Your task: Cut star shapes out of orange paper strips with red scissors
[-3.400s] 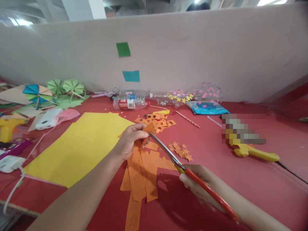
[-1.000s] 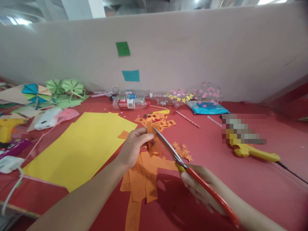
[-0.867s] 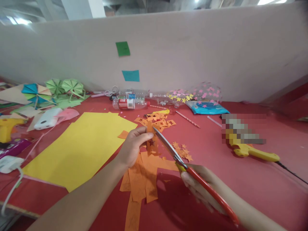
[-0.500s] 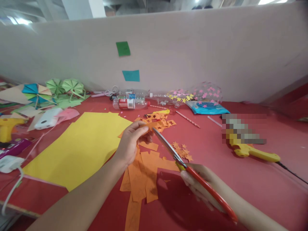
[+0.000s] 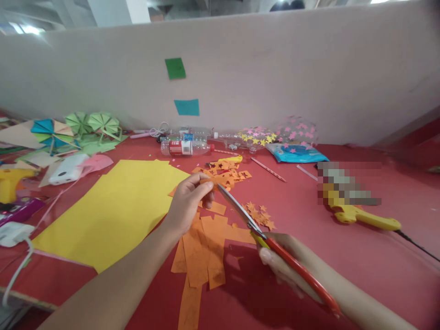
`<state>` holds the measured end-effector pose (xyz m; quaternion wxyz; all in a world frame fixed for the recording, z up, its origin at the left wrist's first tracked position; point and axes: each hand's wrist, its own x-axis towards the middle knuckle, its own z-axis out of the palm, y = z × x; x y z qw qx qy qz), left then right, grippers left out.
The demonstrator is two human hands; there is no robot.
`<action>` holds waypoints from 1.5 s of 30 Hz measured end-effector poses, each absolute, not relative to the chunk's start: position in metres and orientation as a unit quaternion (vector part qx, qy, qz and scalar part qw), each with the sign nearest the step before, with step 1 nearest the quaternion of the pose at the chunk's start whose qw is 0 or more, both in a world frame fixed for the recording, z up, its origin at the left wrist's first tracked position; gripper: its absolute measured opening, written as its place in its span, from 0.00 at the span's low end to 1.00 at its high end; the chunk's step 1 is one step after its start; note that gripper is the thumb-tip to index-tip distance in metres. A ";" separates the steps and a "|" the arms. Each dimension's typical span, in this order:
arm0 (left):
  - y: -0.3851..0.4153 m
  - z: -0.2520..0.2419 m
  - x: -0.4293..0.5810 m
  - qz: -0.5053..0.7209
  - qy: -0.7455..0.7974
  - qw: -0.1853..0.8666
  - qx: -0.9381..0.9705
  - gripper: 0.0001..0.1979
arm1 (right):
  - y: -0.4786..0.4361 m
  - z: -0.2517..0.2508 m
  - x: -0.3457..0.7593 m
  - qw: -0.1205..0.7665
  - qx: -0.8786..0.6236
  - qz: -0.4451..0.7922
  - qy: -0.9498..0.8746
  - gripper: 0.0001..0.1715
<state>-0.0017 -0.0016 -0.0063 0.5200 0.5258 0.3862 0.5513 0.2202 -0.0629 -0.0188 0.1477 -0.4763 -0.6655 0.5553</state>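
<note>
My left hand (image 5: 187, 204) pinches a small piece of orange paper (image 5: 210, 181) above the red table (image 5: 343, 256). My right hand (image 5: 283, 263) grips red-handled scissors (image 5: 261, 233), and their blade tips touch that piece. Below both hands lies a pile of orange paper strips (image 5: 202, 252). A little heap of cut orange stars (image 5: 258, 214) sits just right of the blades. Orange scraps with star holes (image 5: 228, 172) lie beyond my left hand.
A large yellow sheet (image 5: 113, 206) covers the table's left. A yellow glue gun (image 5: 364, 219) lies at right. At the back lie plastic bottles (image 5: 185, 147), a clear balloon with stars (image 5: 275, 135) and green and blue paper fans (image 5: 79, 130). A grey partition (image 5: 275, 73) closes the far side.
The orange piece hung down with a star hole showing a second ago; my left hand has turned it up and flatter. The scissors have barely shifted.
</note>
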 end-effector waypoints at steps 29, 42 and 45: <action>-0.009 -0.015 0.004 0.523 0.393 0.557 0.512 0.15 | -0.067 -0.025 0.216 0.198 -0.520 0.594 -0.581 0.32; -0.007 -0.009 0.005 0.560 0.406 0.518 0.503 0.14 | -0.067 -0.017 0.219 0.164 -0.459 0.574 -0.658 0.33; -0.008 -0.010 0.006 0.565 0.410 0.504 0.508 0.14 | -0.067 -0.017 0.219 0.167 -0.453 0.557 -0.675 0.34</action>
